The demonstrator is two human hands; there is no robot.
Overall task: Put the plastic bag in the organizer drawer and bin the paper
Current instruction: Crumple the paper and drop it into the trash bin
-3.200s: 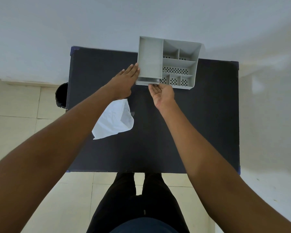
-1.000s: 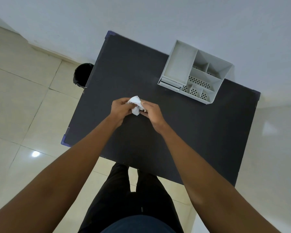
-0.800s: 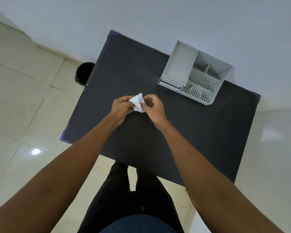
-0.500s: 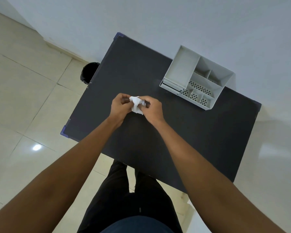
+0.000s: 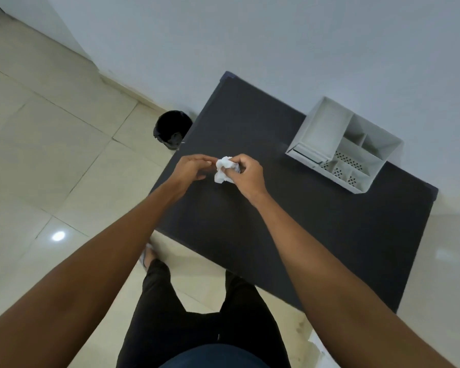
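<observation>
A crumpled white paper point(image 5: 221, 171) is held above the black table point(image 5: 316, 229), near its left side. My right hand point(image 5: 247, 174) is closed around the paper's right part. My left hand point(image 5: 191, 170) has curled fingers whose tips meet the paper's left edge. The grey organizer point(image 5: 343, 144) stands at the table's far right corner, with its drawer front point(image 5: 304, 155) facing me and almost flush. No plastic bag is visible. The black bin point(image 5: 173, 128) stands on the floor by the table's far left edge.
A white wall runs behind the table. Beige floor tiles spread out to the left. My legs in dark trousers point(image 5: 197, 314) are at the table's near edge, with one foot point(image 5: 146, 257) set out to the left.
The flat paper was picked off the table and balled up between both hands. My view has swung left, so the bin and floor show more, and my left foot has stepped out.
</observation>
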